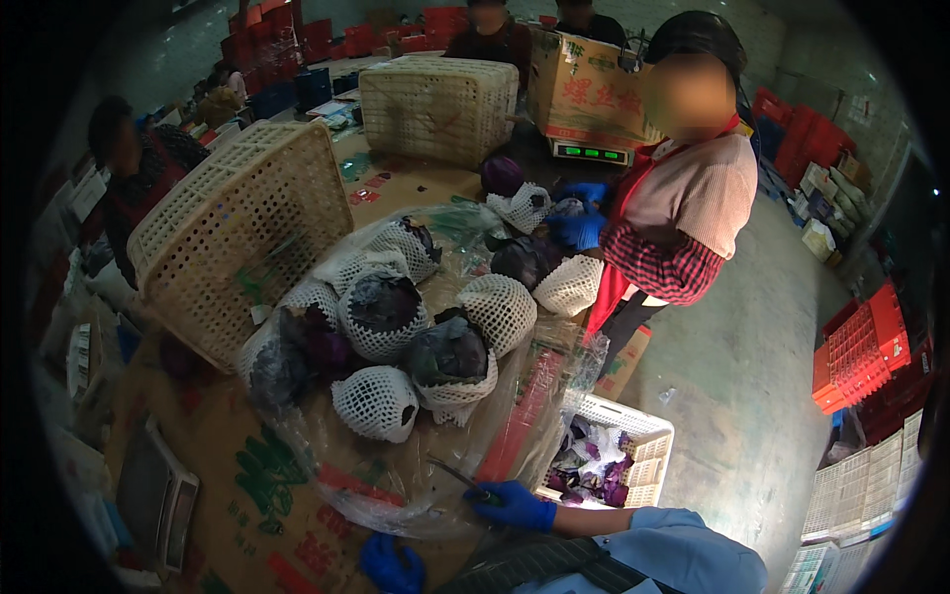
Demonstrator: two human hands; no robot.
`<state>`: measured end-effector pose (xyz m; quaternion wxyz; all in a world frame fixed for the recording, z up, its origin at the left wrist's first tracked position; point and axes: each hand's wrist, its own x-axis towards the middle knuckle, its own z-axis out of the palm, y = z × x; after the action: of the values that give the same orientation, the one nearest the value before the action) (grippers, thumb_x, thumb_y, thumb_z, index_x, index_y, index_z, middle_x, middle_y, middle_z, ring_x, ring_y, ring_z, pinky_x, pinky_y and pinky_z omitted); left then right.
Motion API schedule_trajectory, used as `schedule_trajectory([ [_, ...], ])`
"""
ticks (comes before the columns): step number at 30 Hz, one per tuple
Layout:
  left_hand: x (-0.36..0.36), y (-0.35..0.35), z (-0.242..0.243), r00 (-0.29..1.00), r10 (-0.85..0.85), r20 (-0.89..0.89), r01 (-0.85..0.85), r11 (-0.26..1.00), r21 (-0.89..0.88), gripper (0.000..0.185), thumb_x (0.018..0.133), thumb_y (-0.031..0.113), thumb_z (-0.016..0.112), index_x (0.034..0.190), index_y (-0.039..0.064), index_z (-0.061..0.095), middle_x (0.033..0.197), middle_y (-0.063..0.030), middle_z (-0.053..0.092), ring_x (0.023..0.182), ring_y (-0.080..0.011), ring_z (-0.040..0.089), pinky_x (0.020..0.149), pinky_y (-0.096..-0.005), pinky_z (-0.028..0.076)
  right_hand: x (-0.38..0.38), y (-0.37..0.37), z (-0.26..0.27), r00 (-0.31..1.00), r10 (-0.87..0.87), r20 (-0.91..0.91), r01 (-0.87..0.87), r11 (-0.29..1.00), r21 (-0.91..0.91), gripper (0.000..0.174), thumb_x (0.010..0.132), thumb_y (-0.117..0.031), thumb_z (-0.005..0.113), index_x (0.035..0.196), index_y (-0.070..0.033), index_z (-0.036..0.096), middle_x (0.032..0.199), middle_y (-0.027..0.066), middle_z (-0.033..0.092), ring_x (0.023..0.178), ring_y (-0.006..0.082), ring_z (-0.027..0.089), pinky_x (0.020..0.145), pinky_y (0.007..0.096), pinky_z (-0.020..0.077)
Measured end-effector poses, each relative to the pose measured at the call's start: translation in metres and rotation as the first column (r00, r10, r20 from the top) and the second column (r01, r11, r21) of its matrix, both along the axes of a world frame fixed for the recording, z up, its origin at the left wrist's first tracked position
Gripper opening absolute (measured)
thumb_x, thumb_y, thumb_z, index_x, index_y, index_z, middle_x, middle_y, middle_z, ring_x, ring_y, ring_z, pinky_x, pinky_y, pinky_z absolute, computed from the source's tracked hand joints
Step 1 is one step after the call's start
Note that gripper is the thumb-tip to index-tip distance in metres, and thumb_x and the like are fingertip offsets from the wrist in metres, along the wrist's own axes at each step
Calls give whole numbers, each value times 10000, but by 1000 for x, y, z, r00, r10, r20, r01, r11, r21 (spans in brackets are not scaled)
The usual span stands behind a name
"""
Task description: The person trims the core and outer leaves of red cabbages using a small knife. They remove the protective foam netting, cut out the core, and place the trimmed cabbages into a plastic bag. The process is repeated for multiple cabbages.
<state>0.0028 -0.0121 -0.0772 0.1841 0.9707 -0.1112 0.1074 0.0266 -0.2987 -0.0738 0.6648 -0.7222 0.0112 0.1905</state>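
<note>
My right hand (516, 505), in a blue glove, grips the dark handle of a knife (451, 471). Its narrow blade points up and left over a clear plastic bag (445, 505). My left hand (392, 566), also gloved in blue, rests low on the cardboard-covered table (245, 512) with thumb and fingers apart and nothing visible in it. Beyond my hands, several red cabbages in white foam nets lie on the plastic. The nearest netted cabbage (376, 403) is on its side, beside a cabbage with dark outer leaves (449, 350).
A white crate (653, 460) of purple leaves and netting stands right of the table. Beige plastic crates (245, 237) (438, 111) stand on their sides. At left is a scale (156, 490). A co-worker's gloved hands (579, 223) hold a netted cabbage near a carton (594, 89) on a lit scale.
</note>
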Motion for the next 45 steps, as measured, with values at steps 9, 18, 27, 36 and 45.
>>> schedule_trajectory([
  [9,1,0,-6,998,2,68,-4,1000,27,467,790,263,614,1223,101,548,1043,-187,567,963,-392,549,839,-504,446,1,0,3,1000,-8,-5,8,1000,-7,375,906,-267,644,1215,-58,612,1080,85,688,976,124,624,892,296,483],
  [18,0,-2,-2,998,7,62,-8,1000,15,471,775,259,614,1214,102,548,1033,-202,562,933,-409,542,818,-514,444,1,1,-7,997,-21,72,22,1000,-8,368,905,-281,642,1211,-77,623,1061,88,691,947,123,628,875,297,488],
  [27,0,1,-8,996,7,91,-11,999,39,473,804,310,601,1231,115,552,1045,-195,569,944,-400,550,821,-517,439,-1,0,1,998,-7,55,9,999,-35,354,900,-269,639,1197,-77,628,1030,95,697,927,127,643,849,301,505],
  [36,0,-1,-3,999,3,46,-3,1000,-2,474,797,292,593,1236,121,541,1015,-200,563,940,-407,537,818,-522,429,-2,3,-1,989,-60,138,54,998,41,338,924,-239,635,1224,-84,619,871,2,660,699,41,569,643,232,497],
  [45,0,-1,-3,1000,12,26,-11,1000,-26,460,778,288,597,1203,119,553,1045,-196,562,975,-417,520,853,-536,413,-1,5,-9,975,-91,202,89,996,16,329,914,-233,649,1207,-84,631,901,17,670,743,46,576,681,244,513],
])
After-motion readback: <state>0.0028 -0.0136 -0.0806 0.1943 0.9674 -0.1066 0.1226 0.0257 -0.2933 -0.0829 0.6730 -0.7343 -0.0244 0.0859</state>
